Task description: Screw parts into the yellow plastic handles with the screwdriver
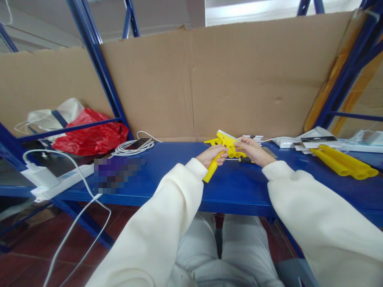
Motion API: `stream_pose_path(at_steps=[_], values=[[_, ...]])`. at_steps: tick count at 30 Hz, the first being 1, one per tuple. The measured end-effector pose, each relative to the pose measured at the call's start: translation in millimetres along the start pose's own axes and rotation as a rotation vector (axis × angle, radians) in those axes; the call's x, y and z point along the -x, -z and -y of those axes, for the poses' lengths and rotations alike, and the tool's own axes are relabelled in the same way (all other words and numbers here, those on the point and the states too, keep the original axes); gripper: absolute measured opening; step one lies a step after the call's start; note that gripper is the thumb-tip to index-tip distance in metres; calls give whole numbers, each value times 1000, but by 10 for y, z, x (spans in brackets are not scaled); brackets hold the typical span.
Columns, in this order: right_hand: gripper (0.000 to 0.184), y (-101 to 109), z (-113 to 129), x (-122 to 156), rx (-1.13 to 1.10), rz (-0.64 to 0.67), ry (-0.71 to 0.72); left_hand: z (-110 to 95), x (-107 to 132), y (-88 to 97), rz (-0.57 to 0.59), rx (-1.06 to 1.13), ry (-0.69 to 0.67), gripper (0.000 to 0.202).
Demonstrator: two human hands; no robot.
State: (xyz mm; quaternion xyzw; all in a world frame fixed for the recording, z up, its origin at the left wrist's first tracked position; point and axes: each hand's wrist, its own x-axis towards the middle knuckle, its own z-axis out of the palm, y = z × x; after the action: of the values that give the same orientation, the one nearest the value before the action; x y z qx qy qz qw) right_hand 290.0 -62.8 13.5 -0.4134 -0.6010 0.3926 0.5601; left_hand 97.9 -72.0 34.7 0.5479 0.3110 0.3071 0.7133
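Observation:
My left hand (213,155) is closed around a yellow tubular handle (212,172), whose lower end points toward me. Just beyond, a yellow scraper-like head (226,139) with a pale metallic strip along its top edge sits between my hands. My right hand (250,149) has its fingers bent together at the right end of that head; whether it grips the head or a small part is too small to tell. More yellow plastic pieces (212,141) show behind my left hand. Under my right hand lies a screwdriver (245,160) with a dark handle and thin shaft.
Several yellow tubes (344,161) lie on the blue table (239,191) at right, beside white packets (317,135). A coiled white cable (134,146), red plastic bag (92,131) and power strip (60,183) are at left. A cardboard wall (224,79) stands behind.

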Motion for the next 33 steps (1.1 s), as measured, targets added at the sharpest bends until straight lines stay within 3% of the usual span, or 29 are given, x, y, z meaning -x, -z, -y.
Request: stream_pose_path(at_steps=[13,19,22,26,33], values=[[67,57,-73,-44,212,-28,65,-55,47,-37,-81,60,-60,24],[48,381,-78,-101,830,56,127,-31,-3,-6,-253,119,-80,23],[47,606,-79,-96,1048,95,70,-14,-29,26,-324,126,-87,23],[56,847,-52,-58,1140,224,-37,-9,-32,43,-343,116,-100,24],[49,997,3,16,1199,310,-182,-11,-27,38,-349,126,-103,23]])
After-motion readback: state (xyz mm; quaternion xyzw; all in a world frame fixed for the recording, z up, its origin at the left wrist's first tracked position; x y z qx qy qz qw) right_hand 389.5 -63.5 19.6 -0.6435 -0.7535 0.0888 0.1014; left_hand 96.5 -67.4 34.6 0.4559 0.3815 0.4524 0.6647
